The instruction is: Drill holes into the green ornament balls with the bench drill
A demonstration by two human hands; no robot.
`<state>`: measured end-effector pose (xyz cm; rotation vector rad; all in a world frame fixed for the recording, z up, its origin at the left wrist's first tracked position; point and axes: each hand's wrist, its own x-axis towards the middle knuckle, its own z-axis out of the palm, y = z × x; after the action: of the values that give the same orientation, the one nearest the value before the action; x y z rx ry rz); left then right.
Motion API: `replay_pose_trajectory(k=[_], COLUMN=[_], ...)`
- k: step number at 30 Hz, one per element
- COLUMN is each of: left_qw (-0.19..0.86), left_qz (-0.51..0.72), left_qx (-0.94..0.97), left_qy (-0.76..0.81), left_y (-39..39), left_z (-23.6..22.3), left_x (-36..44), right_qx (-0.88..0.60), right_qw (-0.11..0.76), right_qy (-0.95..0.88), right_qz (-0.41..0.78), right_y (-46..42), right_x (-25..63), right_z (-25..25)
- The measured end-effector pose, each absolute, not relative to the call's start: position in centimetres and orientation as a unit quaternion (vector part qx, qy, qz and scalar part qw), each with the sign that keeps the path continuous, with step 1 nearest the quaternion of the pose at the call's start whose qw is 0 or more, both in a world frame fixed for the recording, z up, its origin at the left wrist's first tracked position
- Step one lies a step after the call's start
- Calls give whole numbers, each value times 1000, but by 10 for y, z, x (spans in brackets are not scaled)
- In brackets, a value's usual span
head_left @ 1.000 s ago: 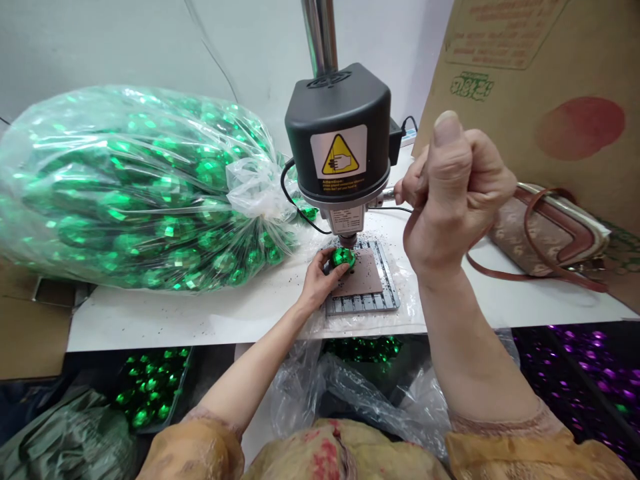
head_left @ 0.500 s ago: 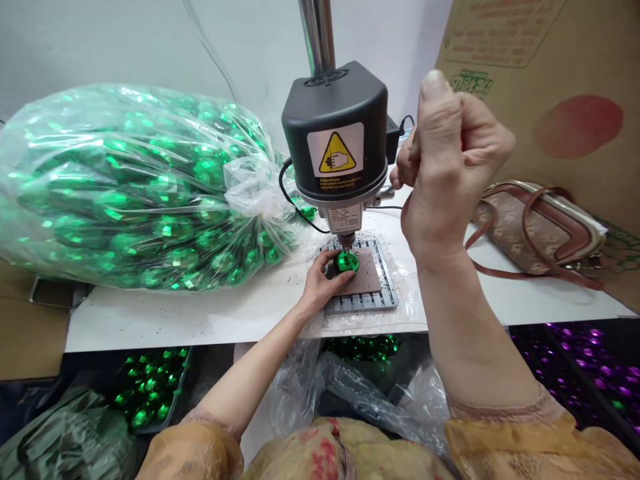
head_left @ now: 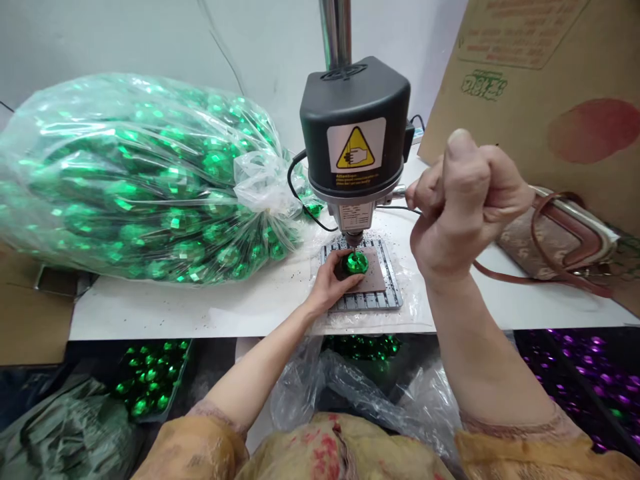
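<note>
Head view: the left hand [head_left: 329, 285] is clamped on a green, mirror-faceted ball [head_left: 357, 264], with fingers on its left and far side and the thumb along its near side. The ball is directly beneath the dark metal chuck [head_left: 354, 238] of a black-housed drill press [head_left: 354, 90], over a flat brown board [head_left: 378, 279] lying on a slotted grey metal base plate [head_left: 397, 299]. The right hand [head_left: 463, 207] is closed in a fist around the end of a silver metal lever [head_left: 399, 192] at the side of the press. Farther left, a tied clear plastic bag [head_left: 125, 180] of similar green balls rests on the white worktop [head_left: 145, 300]. Handling, as judged: the ball is probably light, stiff and thin-walled; its glossy facets may slip and its round form may roll or turn. Grip low on opposite sides, fingertips clear of the chuck axis; excess squeeze could crack the shell. Visibility limits: the fingers cover part of the ball, and its underside is hidden. Contact between bit and ball cannot be confirmed. The right fist conceals the lever's end, and dark fragments on the base plate are too small to identify.
</note>
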<state>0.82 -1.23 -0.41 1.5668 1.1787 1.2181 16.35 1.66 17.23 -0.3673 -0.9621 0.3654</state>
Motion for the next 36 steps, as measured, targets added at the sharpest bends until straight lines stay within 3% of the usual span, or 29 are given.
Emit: replay_pose_trajectory(k=[36], left_qw=[390], left_qz=[491], left_qx=[624], left_qy=[466], left_y=[-15], left_z=[-6], left_x=[11], right_qx=[-8], right_qw=[847], right_qy=[-524], right_qz=[85], right_y=[20], right_x=[166], right_z=[128])
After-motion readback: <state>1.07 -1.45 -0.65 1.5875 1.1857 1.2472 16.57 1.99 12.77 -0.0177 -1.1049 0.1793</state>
